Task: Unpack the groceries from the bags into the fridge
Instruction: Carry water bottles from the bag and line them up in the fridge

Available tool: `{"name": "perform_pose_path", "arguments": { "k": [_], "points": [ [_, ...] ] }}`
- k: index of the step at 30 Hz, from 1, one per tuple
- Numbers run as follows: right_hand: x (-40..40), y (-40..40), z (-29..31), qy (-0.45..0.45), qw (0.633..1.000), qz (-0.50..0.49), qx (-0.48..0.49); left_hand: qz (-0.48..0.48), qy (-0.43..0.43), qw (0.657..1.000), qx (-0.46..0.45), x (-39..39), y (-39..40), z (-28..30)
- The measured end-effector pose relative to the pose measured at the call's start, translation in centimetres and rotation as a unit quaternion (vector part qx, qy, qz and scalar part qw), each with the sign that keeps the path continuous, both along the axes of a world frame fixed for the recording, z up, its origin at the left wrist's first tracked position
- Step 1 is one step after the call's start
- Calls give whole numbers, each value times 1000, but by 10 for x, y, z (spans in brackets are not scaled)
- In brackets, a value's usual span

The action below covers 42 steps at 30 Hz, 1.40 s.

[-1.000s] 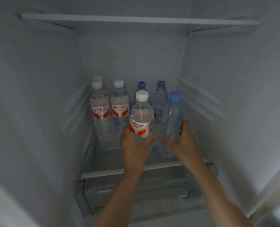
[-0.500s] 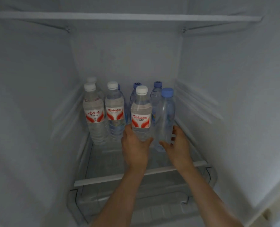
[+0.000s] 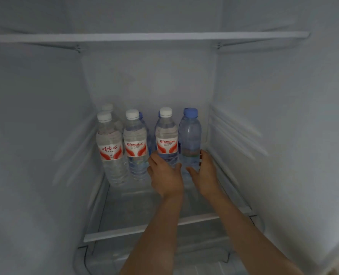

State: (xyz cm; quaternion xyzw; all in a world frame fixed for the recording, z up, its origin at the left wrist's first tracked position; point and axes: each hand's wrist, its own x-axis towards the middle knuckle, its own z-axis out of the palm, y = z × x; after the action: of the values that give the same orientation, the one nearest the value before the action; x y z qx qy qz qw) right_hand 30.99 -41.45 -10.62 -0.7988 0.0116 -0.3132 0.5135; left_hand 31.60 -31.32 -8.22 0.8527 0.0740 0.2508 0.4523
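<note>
**Two bottles set against the back row on the glass shelf**

I see my left hand (image 3: 165, 176) wrapped around the lower body of a white-capped Wahaha water bottle (image 3: 166, 139), fingers curled on its left side and thumb on its right; the grip looks closed on it. The bottle stands upright on the glass shelf (image 3: 144, 229), its base hidden behind my hand.

My right hand (image 3: 204, 173) is just beside the left, cupping the lower part of a blue-capped clear bottle (image 3: 190, 139). Its thumb lies on the near left of the bottle and its fingertips reach round the right side, so it has hold of it too. This bottle is upright and touches, or very nearly touches, the Wahaha one.

Left of my left hand stand two more white-capped bottles with red labels: one with a Wahaha label (image 3: 135, 143) close by, and one with Chinese characters (image 3: 110, 147) further left. Behind them I make out another white cap (image 3: 107, 107) and a sliver of a blue cap (image 3: 140, 115).

Above both hands runs the white upper shelf edge (image 3: 144, 36). Below my forearms is a clear drawer (image 3: 97, 262).
</note>
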Motion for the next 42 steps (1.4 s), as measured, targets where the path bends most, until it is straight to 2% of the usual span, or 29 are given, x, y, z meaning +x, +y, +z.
{"name": "perform_pose_path", "arguments": {
  "k": [9, 18, 22, 27, 33, 38, 42],
  "points": [
    [5, 0, 7, -15, 999, 45, 21, 20, 16, 1000, 16, 0, -4, 0],
    [-6, -7, 11, 58, 996, 10, -66, -65, 30, 997, -38, -15, 11, -3],
    [-31, -4, 12, 89, 995, -30, -32, -133, 26, 983, -123, -34, 24, 1],
    [-83, 8, 16, 82, 995, -55, -14, -199, 9, 965, -169, -73, 40, 10],
    [-165, 30, 9, 70, 993, -99, -10, -314, 11, 939, -140, -135, 55, -1],
    [-250, 53, -15, 41, 986, -163, -20, -416, 33, 901, -116, -194, 59, -33],
    [-324, 72, -51, 80, 971, -224, 0, -472, 79, 874, -81, -245, 59, -71]
  ]
}}
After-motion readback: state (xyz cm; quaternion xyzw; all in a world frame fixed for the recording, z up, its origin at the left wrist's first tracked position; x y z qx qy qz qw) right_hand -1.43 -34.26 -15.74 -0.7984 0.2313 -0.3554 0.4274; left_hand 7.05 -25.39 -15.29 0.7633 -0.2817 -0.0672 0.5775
